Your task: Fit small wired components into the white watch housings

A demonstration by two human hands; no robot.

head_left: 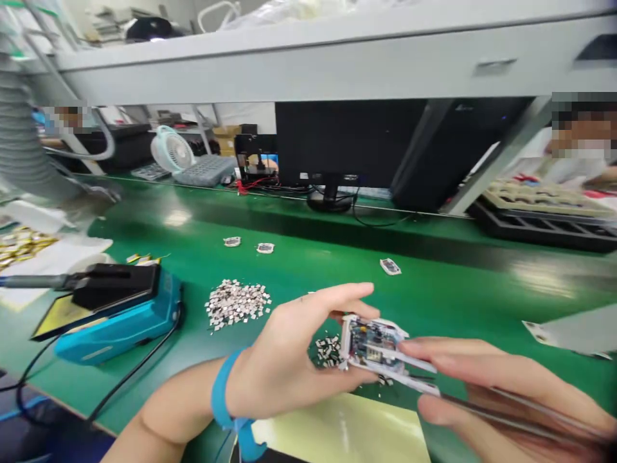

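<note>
My left hand (294, 350), with a blue strap on its wrist, grips a small white frame holding a blue circuit board (373, 344) between thumb and fingers. My right hand (486, 392) pinches slim metal tweezers (434, 386), and their tip rests on the board's lower edge. Under both hands lies a small scatter of tiny silver parts (328, 350) on the green mat (434, 296).
A larger heap of silver parts (237, 303) lies left of centre, beside a blue soldering iron stand (113, 315). Three small boards (389, 266) lie farther back. A black monitor (347, 145), a small fan (172, 151) and black trays (544, 225) line the rear. A yellow sheet (347, 431) sits near me.
</note>
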